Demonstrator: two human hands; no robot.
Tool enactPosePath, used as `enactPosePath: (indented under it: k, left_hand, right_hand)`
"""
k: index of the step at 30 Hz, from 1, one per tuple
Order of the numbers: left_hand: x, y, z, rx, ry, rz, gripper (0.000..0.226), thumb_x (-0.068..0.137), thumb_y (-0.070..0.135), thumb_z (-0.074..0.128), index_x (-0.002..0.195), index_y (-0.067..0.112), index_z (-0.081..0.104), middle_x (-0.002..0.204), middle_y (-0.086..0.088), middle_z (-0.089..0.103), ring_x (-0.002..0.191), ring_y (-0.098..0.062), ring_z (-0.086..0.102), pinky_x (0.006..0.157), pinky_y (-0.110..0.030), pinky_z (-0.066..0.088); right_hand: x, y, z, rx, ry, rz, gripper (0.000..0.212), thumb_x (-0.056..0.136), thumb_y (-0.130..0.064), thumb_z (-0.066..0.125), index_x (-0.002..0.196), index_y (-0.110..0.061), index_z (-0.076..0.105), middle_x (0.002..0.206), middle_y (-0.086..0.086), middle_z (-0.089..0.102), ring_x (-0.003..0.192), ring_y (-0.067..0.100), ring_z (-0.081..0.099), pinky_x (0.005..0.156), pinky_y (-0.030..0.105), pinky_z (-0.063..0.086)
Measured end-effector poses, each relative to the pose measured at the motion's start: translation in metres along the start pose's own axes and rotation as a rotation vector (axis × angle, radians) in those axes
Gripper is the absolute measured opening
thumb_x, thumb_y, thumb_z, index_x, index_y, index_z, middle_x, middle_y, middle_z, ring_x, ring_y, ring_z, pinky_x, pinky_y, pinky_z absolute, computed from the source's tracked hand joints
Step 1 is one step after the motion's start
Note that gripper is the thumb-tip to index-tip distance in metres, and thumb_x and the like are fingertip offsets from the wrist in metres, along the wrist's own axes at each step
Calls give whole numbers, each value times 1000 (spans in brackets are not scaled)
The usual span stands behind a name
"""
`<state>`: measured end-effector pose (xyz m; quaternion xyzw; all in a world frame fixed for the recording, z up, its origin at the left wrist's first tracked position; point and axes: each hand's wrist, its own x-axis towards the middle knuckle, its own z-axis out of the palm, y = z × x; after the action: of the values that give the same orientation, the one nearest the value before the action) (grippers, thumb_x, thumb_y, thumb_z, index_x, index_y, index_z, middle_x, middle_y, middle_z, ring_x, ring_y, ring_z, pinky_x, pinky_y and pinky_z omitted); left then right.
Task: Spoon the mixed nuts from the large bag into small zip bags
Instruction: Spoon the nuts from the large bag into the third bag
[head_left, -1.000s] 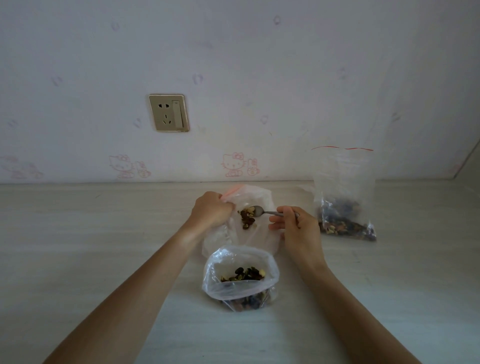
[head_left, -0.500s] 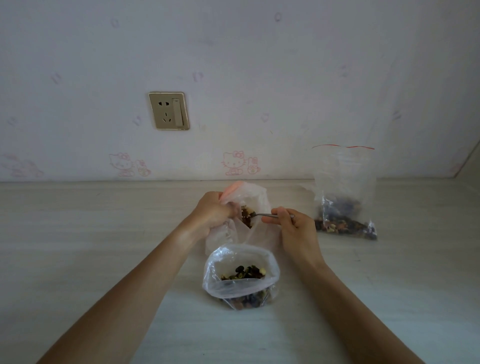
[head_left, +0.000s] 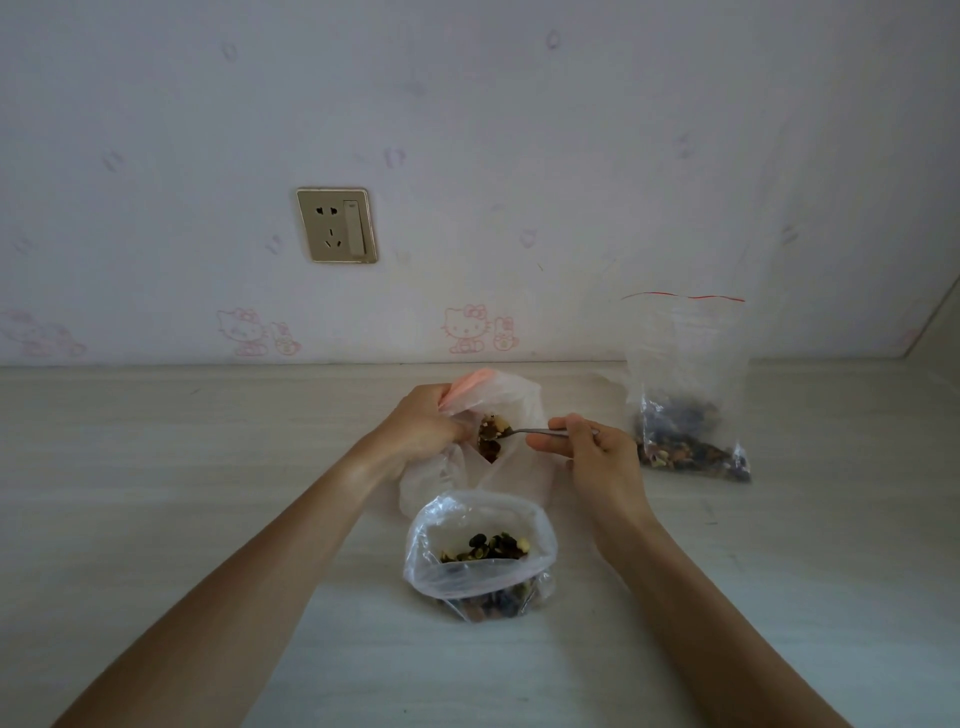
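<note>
Left hand (head_left: 421, 426) reaching forward, fingers clamped on small zip bag (head_left: 498, 447) mouth. Right hand (head_left: 592, 452) pinching spoon (head_left: 524, 432) handle; spoon lying level, bowl pointing left into bag, above bench (head_left: 156, 493).

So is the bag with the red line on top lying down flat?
No, the bag with the red line stands upright by the wall, with nuts piled at its bottom.

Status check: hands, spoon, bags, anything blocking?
Left hand grips small bag mouth. Right hand pinches spoon, loaded bowl at the opening. Large bag open in front. Nothing blocking.
</note>
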<state>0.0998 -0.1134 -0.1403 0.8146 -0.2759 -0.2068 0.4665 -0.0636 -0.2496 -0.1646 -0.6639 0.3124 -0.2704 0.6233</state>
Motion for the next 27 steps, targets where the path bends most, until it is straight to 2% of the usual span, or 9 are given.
enactPosePath:
  k: [6,9,11,16,19,22,24,26,27]
  left_hand:
    - [2,1,-4,-18,-8,-35,25,82,7,73,102,22,78,88,1,81,79,-13,77,60,-21,56]
    - [4,-1,-7,38,15,-34,21,87,11,65,102,21,76,91,-1,80,84,-17,77,66,-27,57]
    - [6,-2,-10,88,31,-23,20,91,13,62,107,20,73,97,-3,78,89,-19,75,70,-29,56]
    - [7,-2,-15,161,30,5,22,92,15,62,112,21,69,103,-1,75,94,-19,72,81,-37,62]
    - [4,3,-19,156,23,-6,25,88,18,67,113,25,67,105,2,73,94,-17,72,78,-33,61]
    - [0,7,-28,107,31,-25,45,84,15,71,126,28,61,116,7,67,101,-12,68,80,-31,60]
    - [-5,7,-36,69,27,-12,53,85,12,73,134,26,59,121,9,64,104,-5,65,76,-24,56]
    - [-11,6,-43,44,43,14,57,86,11,75,139,23,56,125,11,61,112,-3,62,74,-17,50]
    - [-15,5,-46,34,63,33,57,87,11,76,140,21,56,129,10,61,119,-6,61,78,-17,49]
  right_hand:
    - [-4,-7,-3,48,3,29,37,111,-32,41,98,-20,73,83,-8,80,108,14,67,113,43,43]
    - [-5,-9,-4,61,-4,30,36,111,-31,41,100,-19,73,83,-7,81,105,12,68,112,42,44]
    - [-6,-10,-5,65,-1,30,35,111,-31,41,100,-19,72,83,-7,81,102,10,69,107,37,45]
    - [-9,-15,-6,59,13,18,34,111,-31,42,100,-20,72,83,-7,81,99,10,70,80,26,47]
    - [-11,-20,-8,47,7,-21,34,111,-30,42,99,-20,72,83,-7,81,99,9,71,79,26,46]
    - [-13,-28,-10,24,9,-66,34,111,-30,41,98,-22,72,83,-8,80,96,6,70,79,24,46]
    - [-15,-33,-12,20,12,-94,33,111,-29,42,98,-22,72,83,-8,80,91,3,71,79,24,46]
    - [-19,-38,-15,23,1,-127,33,110,-29,43,98,-22,72,83,-7,81,91,4,71,81,26,47]
    - [-21,-41,-17,26,-10,-140,33,110,-29,43,98,-21,73,84,-7,81,94,6,72,82,28,48]
